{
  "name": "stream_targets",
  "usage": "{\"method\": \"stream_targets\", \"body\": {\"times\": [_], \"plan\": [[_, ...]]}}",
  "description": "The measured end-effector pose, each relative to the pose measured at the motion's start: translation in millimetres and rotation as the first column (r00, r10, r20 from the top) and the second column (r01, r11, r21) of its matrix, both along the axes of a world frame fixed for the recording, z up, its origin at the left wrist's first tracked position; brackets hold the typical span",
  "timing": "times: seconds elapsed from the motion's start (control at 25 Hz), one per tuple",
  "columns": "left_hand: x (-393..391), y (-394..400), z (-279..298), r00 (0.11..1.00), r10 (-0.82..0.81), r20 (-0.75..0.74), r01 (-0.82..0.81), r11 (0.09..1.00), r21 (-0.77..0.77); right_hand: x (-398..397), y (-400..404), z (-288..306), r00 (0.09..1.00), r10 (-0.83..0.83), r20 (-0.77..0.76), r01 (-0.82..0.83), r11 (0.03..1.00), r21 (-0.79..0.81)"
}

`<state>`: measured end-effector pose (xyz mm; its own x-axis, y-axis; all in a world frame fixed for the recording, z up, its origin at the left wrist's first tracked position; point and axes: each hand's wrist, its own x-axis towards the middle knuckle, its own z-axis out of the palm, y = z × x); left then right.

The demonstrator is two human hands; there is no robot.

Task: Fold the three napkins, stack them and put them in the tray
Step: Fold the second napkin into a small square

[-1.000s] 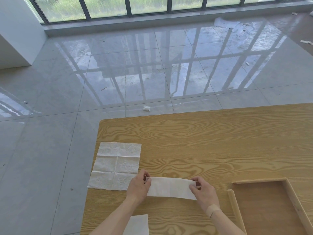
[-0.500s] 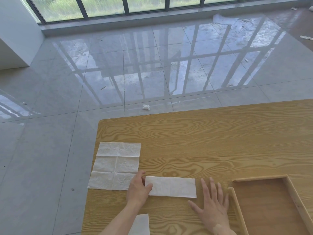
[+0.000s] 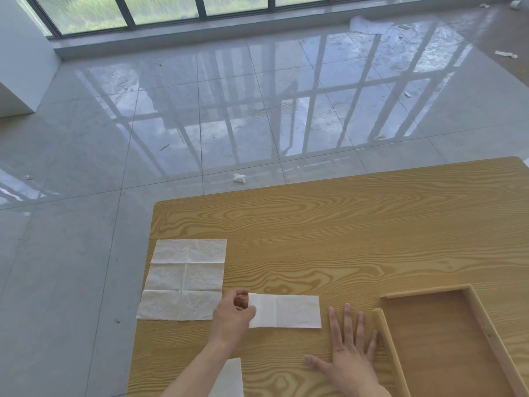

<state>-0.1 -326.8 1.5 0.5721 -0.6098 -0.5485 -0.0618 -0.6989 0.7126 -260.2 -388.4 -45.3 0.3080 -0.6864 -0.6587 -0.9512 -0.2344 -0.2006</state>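
Note:
A white napkin folded into a long strip (image 3: 289,311) lies on the wooden table (image 3: 329,230). My left hand (image 3: 233,316) pinches its left end and lifts that end a little. My right hand (image 3: 347,353) rests flat on the table, fingers spread, just right of the strip and not touching it. An unfolded white napkin (image 3: 183,279) lies flat at the table's left edge. Part of a third white napkin (image 3: 229,378) shows at the bottom, half hidden by my left forearm. The wooden tray (image 3: 385,339) sits at the right and holds nothing.
The table's left edge runs beside the unfolded napkin, with grey tiled floor beyond. A crumpled white scrap (image 3: 239,177) lies on the floor past the far edge. The tray's left rail stands close to my right hand.
My right hand let go of the strip's right end and came down flat on the table beside the tray. My left hand went from pressing the strip's left end to pinching it.

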Motion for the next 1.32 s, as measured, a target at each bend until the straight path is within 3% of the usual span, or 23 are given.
{"method": "stream_targets", "body": {"times": [0.32, 0.84, 0.92, 1.04, 1.2, 1.32], "plan": [[-55, -29, 12, 0.989, -0.121, -0.088, 0.109, 0.985, -0.133, 1, -3, 3, 0.999, 0.037, -0.024, -0.035, 0.997, 0.074], [-93, -62, -16, 0.978, -0.187, -0.096, 0.189, 0.982, 0.011, -1, -6, -7, 1.0, 0.024, 0.012, -0.024, 0.997, 0.074], [-83, -59, -17, 0.983, -0.18, -0.042, 0.181, 0.984, 0.005, -3, -6, -8, 1.0, 0.022, 0.017, -0.023, 0.998, 0.064], [-63, -48, -20, 0.961, -0.229, 0.156, 0.228, 0.973, 0.025, -3, -3, -10, 0.999, 0.017, 0.045, -0.018, 1.0, 0.015], [-45, -38, -22, 0.825, -0.435, 0.36, 0.404, 0.9, 0.163, 1, -8, -1, 0.995, -0.043, 0.085, 0.063, 0.969, -0.241], [-45, -39, -26, 0.699, -0.573, 0.429, 0.507, 0.819, 0.269, 12, -31, 11, 0.984, 0.06, 0.168, 0.005, 0.932, -0.361]]}}
